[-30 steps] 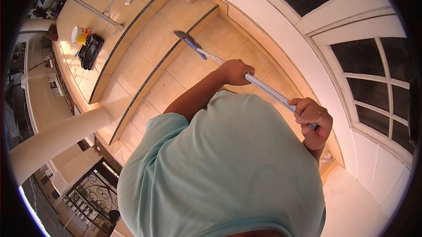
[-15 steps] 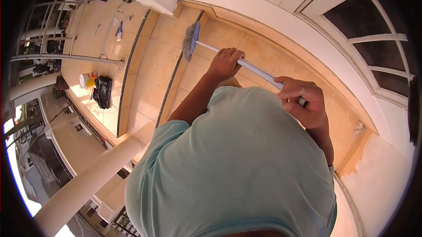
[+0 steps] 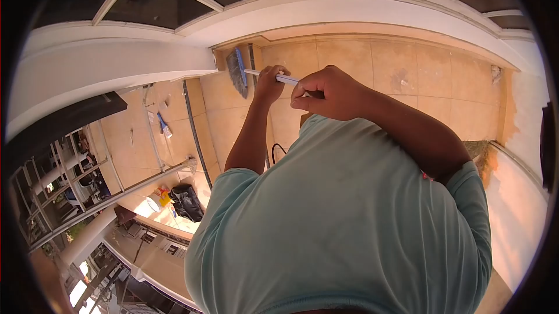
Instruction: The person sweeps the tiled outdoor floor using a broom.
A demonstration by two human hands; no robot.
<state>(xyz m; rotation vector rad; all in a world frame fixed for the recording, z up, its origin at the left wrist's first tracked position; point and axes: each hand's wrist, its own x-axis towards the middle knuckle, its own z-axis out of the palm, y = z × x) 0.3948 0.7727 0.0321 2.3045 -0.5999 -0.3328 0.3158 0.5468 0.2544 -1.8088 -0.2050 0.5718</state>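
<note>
Your left hand (image 3: 269, 85) grips the broom handle (image 3: 286, 79) nearer the brush (image 3: 237, 74), probably for steering; right hand (image 3: 335, 93) behind, likely for push, fingers of both curled round it.

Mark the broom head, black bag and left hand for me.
Broom head (image 3: 235, 73): head view, on the bristles.
Black bag (image 3: 186, 202): head view, middle of its upper side.
Left hand (image 3: 269, 84): head view, back of the hand.
</note>
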